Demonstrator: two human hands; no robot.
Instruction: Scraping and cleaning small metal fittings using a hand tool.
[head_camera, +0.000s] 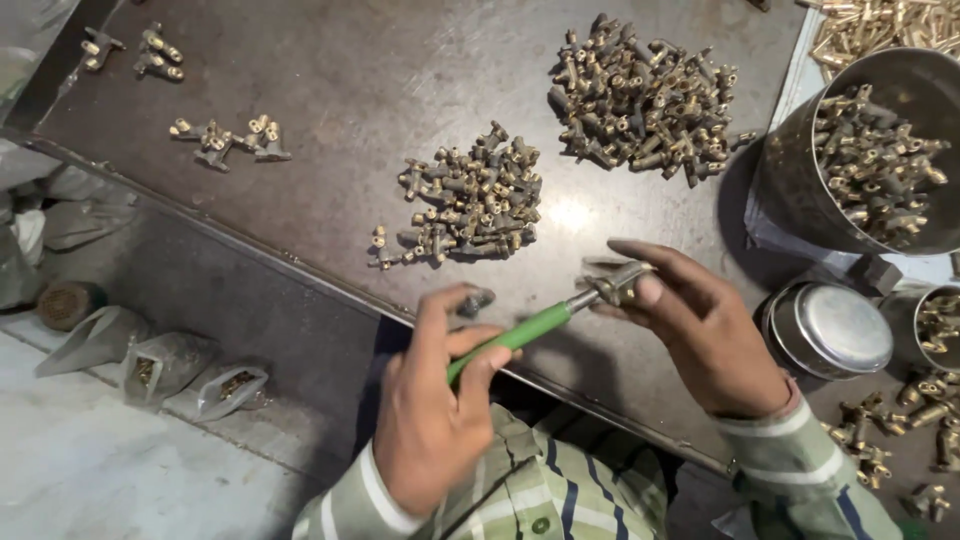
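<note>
My left hand (435, 400) grips a green-handled screwdriver (520, 332) that points up and right. It also pinches a small dark part (476, 300) between thumb and forefinger. My right hand (700, 335) holds a small brass fitting (620, 284) at the screwdriver's tip. Both hands hover over the near edge of a dark metal table (340, 90). Two heaps of similar brass fittings lie on the table, one in the middle (475, 200) and a larger one behind it (640, 95).
A steel bucket (880, 150) full of fittings stands at the right, with a round steel lid (830, 330) and a smaller tin (935, 325) near it. Loose fittings lie at far left (225, 140) and lower right (900, 430). Plastic bags (160, 365) rest on the floor.
</note>
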